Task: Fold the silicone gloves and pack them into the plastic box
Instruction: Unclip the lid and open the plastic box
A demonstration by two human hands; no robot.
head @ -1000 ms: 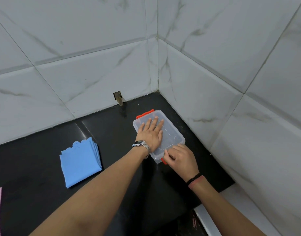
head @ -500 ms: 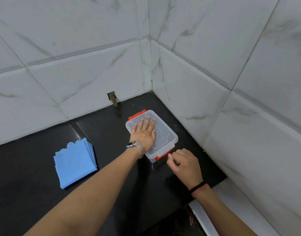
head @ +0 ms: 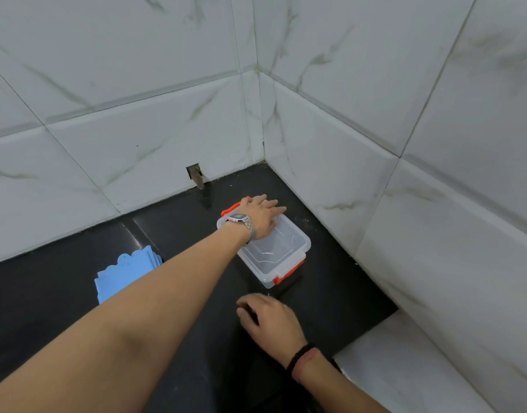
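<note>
Two hands are near the clear plastic box with orange clips (head: pixel 275 253) on the black tabletop (head: pixel 330 281). Left hand (head: pixel 260 217) lies flat on its far end, gripping nothing. Right hand (head: pixel 269 318), loosely curled and empty, hovers just beside the near clip. Folded blue silicone gloves (head: pixel 126 271) lie well left.

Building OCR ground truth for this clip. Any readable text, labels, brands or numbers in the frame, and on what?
No legible text anywhere.
Silver digital wristwatch on the left wrist: its face carries markings, too small and blurred to read.
Clear plastic box with orange latches: embossed lines on the lid, no readable label.
Folded blue silicone gloves: no print visible.
White marble wall tiles: veining only.
</note>
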